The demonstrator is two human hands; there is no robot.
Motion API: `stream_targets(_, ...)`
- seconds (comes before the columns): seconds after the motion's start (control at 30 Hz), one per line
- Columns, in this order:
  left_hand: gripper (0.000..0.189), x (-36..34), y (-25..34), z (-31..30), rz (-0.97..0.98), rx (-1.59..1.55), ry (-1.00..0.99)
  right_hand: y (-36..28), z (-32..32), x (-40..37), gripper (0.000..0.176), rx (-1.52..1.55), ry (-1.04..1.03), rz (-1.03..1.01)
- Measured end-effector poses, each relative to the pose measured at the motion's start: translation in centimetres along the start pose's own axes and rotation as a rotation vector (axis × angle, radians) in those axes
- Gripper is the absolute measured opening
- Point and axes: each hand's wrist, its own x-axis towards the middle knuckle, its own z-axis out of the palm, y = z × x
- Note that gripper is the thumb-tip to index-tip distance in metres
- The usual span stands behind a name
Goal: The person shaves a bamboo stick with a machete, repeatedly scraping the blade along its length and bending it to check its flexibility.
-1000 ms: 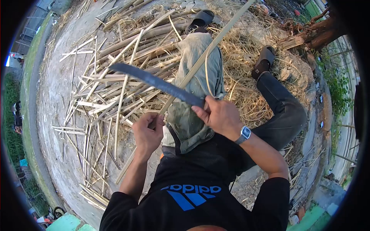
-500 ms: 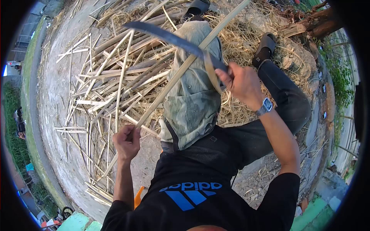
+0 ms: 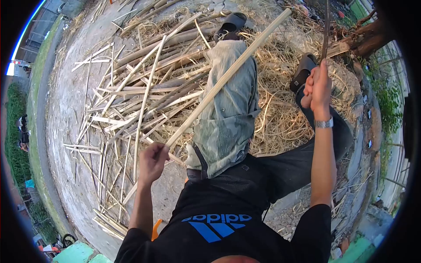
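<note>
My left hand [image 3: 153, 162] is closed around the lower part of a long pale bamboo strip [image 3: 237, 65]. The strip slants up and away to the right, across a faded camouflage cloth [image 3: 226, 136] draped over my leg. Off to the right, my right hand [image 3: 318, 90] is wrapped round the handle of a long-bladed knife. Its dark blade [image 3: 326, 30] points away from me, seen nearly edge-on and apart from the strip. My fingers hide the handle.
Split bamboo strips [image 3: 144, 92] lie piled on the ground at the left. Curly shavings [image 3: 278, 116] cover the ground between my sandalled feet. A thick log [image 3: 370, 37] lies at the far right. Something orange [image 3: 155, 230] shows beside my left arm.
The knife has left the strip, swinging right and away from me with my right hand; a curled shaving at the blade is no longer there. My left hand still grips the strip.
</note>
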Motion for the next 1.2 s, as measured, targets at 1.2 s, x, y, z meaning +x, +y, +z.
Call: stream_targets(1.2,0.027,6.4,7.5,8.2,-0.275,-0.917,-0.561,2.7,8.2,-9.3,0.066,-0.823,-0.562,-0.477)
